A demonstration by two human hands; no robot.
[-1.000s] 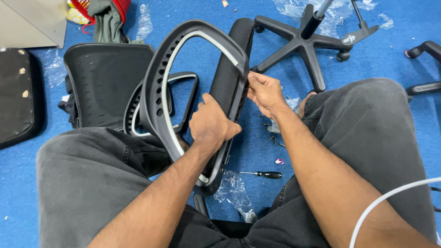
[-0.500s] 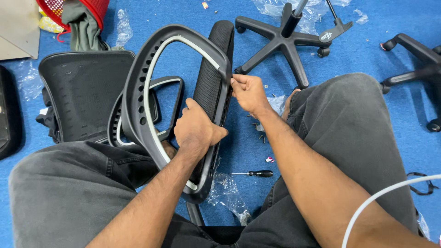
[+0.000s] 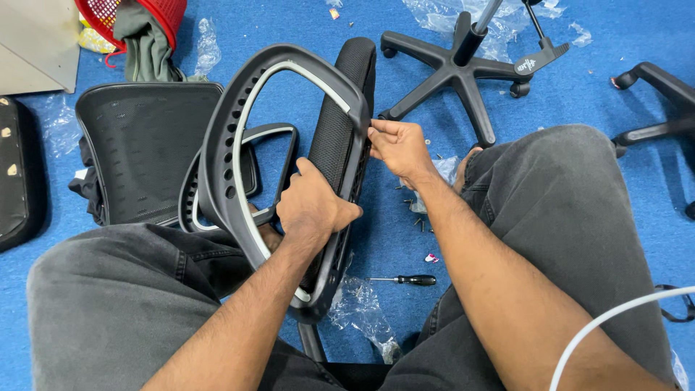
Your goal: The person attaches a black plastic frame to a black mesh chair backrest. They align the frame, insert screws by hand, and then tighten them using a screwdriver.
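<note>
Both hands' grip is closed on the dark grey plastic mesh-covered chair-back frame (image 3: 289, 174), left hand (image 3: 315, 206) mid-rail, right hand (image 3: 398, 148) pinching its edge; the black five-star wheeled base (image 3: 463, 69) and black mesh seat pan (image 3: 145, 137) lie apart, so assembly looks far from finished.

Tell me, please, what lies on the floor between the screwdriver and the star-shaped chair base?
In the head view, small screws and crumpled clear plastic lie on the blue carpet between the screwdriver and the chair base.

Both bare forearms reach forward; the left hand (image 3: 313, 206) is curled in a fist-like grip, the right hand (image 3: 399, 148) pinches with fingertips.
</note>
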